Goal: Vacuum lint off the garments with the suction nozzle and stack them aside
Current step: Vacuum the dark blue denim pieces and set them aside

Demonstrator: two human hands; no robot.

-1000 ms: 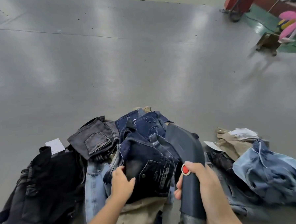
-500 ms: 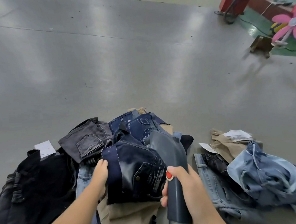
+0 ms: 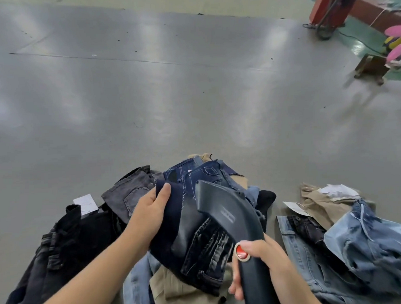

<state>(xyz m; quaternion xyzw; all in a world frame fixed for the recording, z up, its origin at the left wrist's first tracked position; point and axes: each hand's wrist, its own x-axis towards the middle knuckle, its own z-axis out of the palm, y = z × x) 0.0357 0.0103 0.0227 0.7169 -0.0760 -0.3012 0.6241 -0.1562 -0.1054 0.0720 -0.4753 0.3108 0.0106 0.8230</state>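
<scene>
L hand (image 3: 151, 214) grips left edge of dark navy denim garment (image 3: 199, 242), thumb on top, fingers curled under, garment lifted over the near-centre pile. R hand (image 3: 265, 264) wrapped round handle of dark blue-grey curved plastic suction nozzle (image 3: 226, 211), thumb next to the red button (image 3: 241, 253); nozzle mouth lies on the garment. Light blue jeans heap (image 3: 371, 242) to right, black garments (image 3: 67, 242) to left, all on grey floor (image 3: 168, 95).

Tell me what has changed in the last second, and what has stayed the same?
The left hand moved up from the lower edge of the dark jeans to their upper left edge and grips it there, lifting the cloth. The right hand keeps holding the nozzle, thumb beside the red button, over the jeans. The piles at the sides lie as before.
</scene>
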